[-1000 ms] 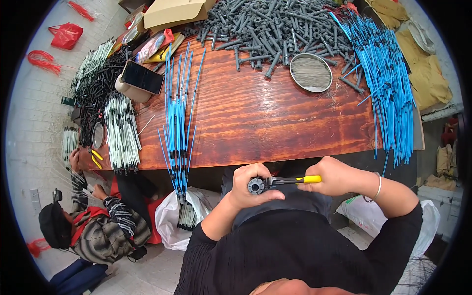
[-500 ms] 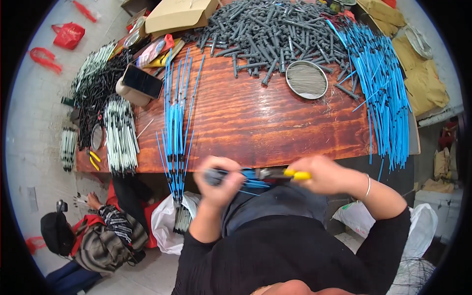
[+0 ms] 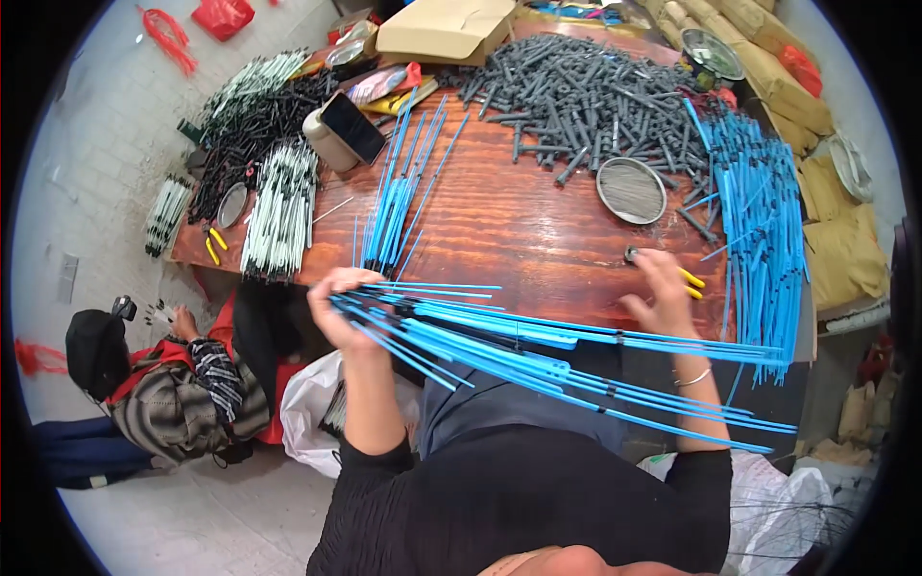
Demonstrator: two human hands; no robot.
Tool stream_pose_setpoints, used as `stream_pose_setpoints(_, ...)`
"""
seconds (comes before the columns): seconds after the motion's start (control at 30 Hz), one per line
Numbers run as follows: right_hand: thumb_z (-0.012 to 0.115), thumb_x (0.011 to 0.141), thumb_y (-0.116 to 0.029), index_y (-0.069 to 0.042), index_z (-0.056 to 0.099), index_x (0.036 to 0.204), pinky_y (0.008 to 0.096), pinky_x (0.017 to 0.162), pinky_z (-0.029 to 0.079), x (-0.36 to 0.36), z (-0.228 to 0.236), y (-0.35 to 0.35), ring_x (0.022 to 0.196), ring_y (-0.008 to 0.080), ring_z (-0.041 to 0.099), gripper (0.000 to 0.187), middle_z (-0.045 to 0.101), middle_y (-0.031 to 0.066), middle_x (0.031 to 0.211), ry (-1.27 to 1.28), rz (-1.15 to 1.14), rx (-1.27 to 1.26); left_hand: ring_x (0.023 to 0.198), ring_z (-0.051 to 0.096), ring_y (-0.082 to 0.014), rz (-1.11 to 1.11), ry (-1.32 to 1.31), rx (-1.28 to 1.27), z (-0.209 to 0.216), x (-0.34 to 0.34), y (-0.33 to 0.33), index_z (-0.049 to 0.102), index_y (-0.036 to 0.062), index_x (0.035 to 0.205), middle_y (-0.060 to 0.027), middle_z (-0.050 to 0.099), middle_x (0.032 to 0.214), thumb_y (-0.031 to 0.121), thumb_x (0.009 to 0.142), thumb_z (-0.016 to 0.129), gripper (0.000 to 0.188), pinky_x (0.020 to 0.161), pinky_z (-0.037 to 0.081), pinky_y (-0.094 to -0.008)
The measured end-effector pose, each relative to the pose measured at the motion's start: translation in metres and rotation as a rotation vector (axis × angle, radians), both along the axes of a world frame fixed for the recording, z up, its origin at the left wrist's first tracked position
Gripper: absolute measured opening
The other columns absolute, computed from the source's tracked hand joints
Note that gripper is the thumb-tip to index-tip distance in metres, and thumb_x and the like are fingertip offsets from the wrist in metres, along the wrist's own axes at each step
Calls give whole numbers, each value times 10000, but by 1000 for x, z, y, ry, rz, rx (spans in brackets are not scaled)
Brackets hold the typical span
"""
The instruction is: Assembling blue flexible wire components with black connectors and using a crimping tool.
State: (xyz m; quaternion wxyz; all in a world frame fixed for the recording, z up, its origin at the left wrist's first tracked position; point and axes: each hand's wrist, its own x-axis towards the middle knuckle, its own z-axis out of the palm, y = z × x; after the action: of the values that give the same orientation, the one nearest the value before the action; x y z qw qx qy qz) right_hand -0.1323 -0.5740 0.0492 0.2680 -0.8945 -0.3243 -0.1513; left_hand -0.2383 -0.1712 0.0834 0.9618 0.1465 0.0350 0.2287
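Note:
My left hand (image 3: 343, 309) is closed around one end of a bundle of thin blue plastic rods (image 3: 519, 360) with black bands. The rods fan out to the right across my lap, their far ends passing over my right forearm. My right hand (image 3: 660, 296) has its fingers apart and holds nothing. Partly hidden behind it, yellow-handled pliers (image 3: 691, 291) lie on the wooden table (image 3: 538, 250). Beyond my left hand, more blue rods (image 3: 392, 216) lie on the table in a loose bunch.
Grey plastic tubes (image 3: 595, 106) are heaped at the back, beside a round tin of thin pins (image 3: 631, 192). Blue rods (image 3: 764, 230) are piled at right. Pale rods (image 3: 281, 211), a phone (image 3: 353, 130) and second pliers (image 3: 214, 244) lie left. Another person (image 3: 182, 394) sits lower left.
The pliers have left my right hand and now lie on the table, and that hand has opened. My left hand has moved left and now holds the fanned-out blue rods.

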Motion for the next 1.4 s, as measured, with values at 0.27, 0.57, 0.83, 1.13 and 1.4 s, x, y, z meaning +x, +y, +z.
stream_pose_setpoints(0.27, 711, 729, -213, -24, 569, 1122, 402, 929, 415, -51, 66, 62, 1073, 275, 544, 458, 594, 161, 1101, 459, 766, 709, 704, 582, -245, -291, 538, -331, -75, 6, -102, 508, 87, 720, -68, 580, 698, 272, 806, 513, 204, 603, 483, -384)
stream_pose_setpoints(0.57, 780, 656, -68, 0, 611, 884, 307, 668, 507, -69, 32, 82, 742, 157, 623, 292, 646, 79, 815, 679, 464, 609, 874, 593, -207, -400, 796, 800, -149, -52, -128, 508, 16, 1128, -79, 603, 997, 328, 805, 604, 460, 823, 479, -375)
stream_pose_setpoints(0.83, 802, 637, -57, -24, 613, 802, 275, 611, 485, -74, 2, 107, 689, 116, 597, 254, 634, 50, 766, 815, 431, 637, 875, 560, -119, -763, 44, 922, -69, -23, -87, 446, 39, 1167, -55, 577, 1001, 200, 752, 707, 516, 753, 460, -281)
stream_pose_setpoints(1.13, 789, 650, -78, -34, 624, 811, 272, 602, 478, -65, 10, 131, 654, 134, 590, 235, 610, 36, 705, 982, 457, 639, 774, 557, -106, -610, 70, 958, -54, -17, -84, 455, 35, 1090, -29, 582, 855, 41, 722, 700, 442, 689, 453, -261)
stream_pose_setpoints(1.4, 743, 674, -93, -49, 641, 863, 274, 616, 482, -46, 9, 139, 637, 156, 584, 219, 602, 18, 683, 778, 684, 450, 667, 520, -100, -410, -96, 1202, -66, -14, -71, 532, 28, 871, -27, 564, 785, 92, 696, 727, 270, 598, 418, -254)
